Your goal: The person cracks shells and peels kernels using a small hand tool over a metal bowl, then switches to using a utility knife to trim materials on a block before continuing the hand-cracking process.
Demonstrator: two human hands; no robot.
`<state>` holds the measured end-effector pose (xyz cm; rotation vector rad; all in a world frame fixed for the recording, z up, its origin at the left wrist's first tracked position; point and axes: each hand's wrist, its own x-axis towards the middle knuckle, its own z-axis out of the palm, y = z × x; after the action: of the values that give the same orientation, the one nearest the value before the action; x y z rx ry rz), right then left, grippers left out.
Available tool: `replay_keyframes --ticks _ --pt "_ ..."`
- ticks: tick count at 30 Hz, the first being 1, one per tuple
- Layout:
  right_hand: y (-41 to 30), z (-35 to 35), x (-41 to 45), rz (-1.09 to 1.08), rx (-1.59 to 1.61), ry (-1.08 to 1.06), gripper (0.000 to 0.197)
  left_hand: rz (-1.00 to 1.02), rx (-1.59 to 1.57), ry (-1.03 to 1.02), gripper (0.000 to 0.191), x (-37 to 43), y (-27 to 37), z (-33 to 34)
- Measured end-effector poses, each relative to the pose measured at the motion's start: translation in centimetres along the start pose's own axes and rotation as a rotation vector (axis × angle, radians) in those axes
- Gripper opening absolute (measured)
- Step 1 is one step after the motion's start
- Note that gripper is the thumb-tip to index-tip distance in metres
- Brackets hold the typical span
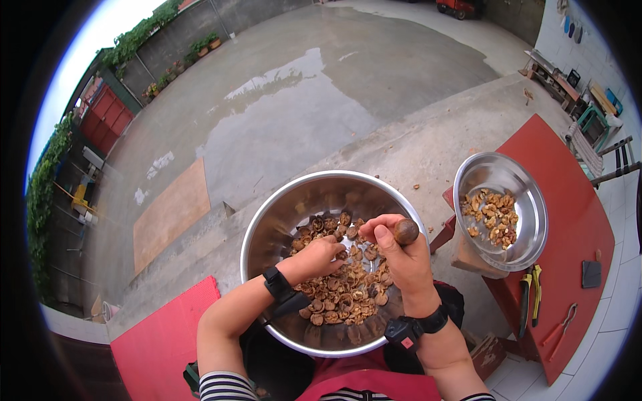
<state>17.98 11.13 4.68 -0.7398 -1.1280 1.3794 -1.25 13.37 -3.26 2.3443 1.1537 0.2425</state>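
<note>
A large stainless steel basin (258,220) sits before me, holding walnut shells (346,301) and several walnuts. My left hand (321,255) reaches down into it, fingers curled about a brown walnut (341,254) that they partly hide. Above the basin's right side, my right hand (409,265) grips a tool with a rounded brown, wooden-looking handle end (406,232); the rest of the tool is hidden by the hand. To the right, a smaller steel bowl (532,210) contains walnut kernels (494,215).
The small bowl stands tilted at the edge of a red table (562,200), over a wooden block (474,258). Yellow-and-black pliers (530,295), a red-handled nutcracker-like tool (560,331) and a dark flat object (591,274) lie there. A pink mat (165,341) lies at left.
</note>
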Motion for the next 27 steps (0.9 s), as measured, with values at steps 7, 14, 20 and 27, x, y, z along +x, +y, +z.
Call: replay_keyframes --ticks 7,14,20,27 --pt "-0.2 -0.7 0.0 -0.112 -0.050 0.032 0.033 -0.037 -0.308 0.149 0.030 -1.6 4.0 -3.1" --pt "-0.3 -0.2 -0.7 -0.214 -0.189 -0.053 0.020 0.014 -0.486 0.327 0.036 -3.9 6.6 -5.0" --pt "0.0 1.9 -0.6 -0.328 -0.632 -0.329 0.024 -0.031 -0.418 0.472 0.036 -4.9 7.5 -5.2" --pt "1.2 2.8 -0.8 -0.274 -0.659 -0.377 0.023 -0.009 -0.471 0.519 0.032 -5.8 7.4 -5.3"
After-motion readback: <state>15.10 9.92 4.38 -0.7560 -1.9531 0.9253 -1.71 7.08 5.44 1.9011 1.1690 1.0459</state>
